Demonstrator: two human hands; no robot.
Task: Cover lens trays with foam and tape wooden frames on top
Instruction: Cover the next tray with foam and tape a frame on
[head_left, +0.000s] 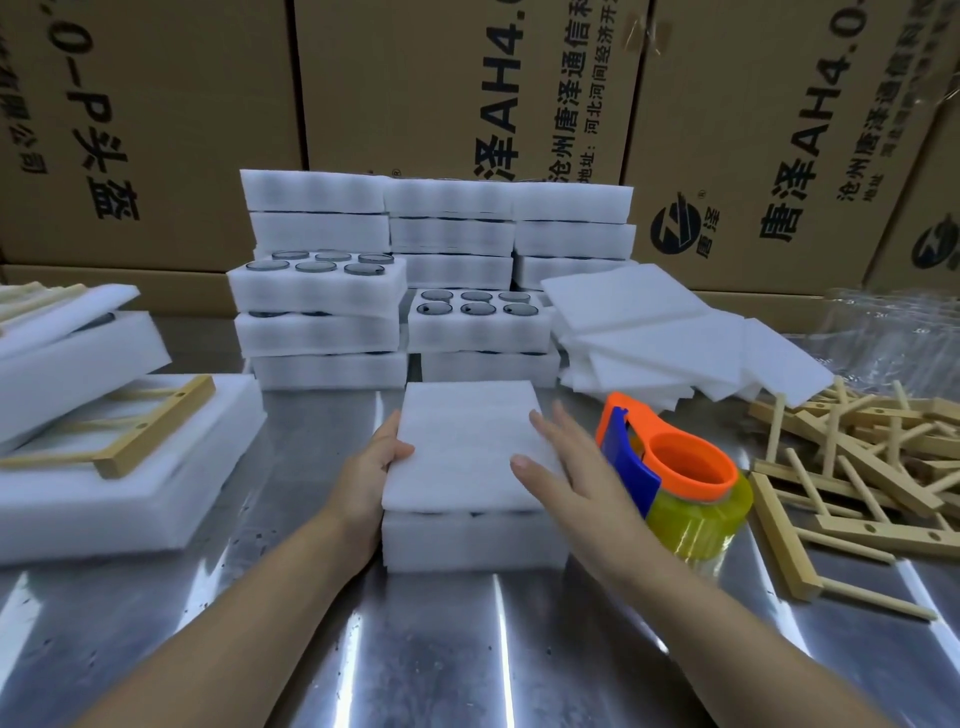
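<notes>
From the head view, your left hand (376, 467) pinches the left edge of the foam sheet (467, 441), thumb on top, while your right hand (566, 467) lies released, fingers straight and flat on the sheet's right side. The sheet sits on the lens tray (472, 540) in front of you on the steel table (467, 649), overhanging a little at the near left corner, so it looks not quite squared. If you let go like this, the frame would likely be taped down crooked and a row of lenses left poorly covered. The tape dispenser (675, 478) stands just beside your right wrist; a careless reach could knock it off its roll. The wooden frames (857, 467) lie tangled in a heap at right, so pulling one may drag others along. Press lightly: foam this soft probably slides on the tray
</notes>
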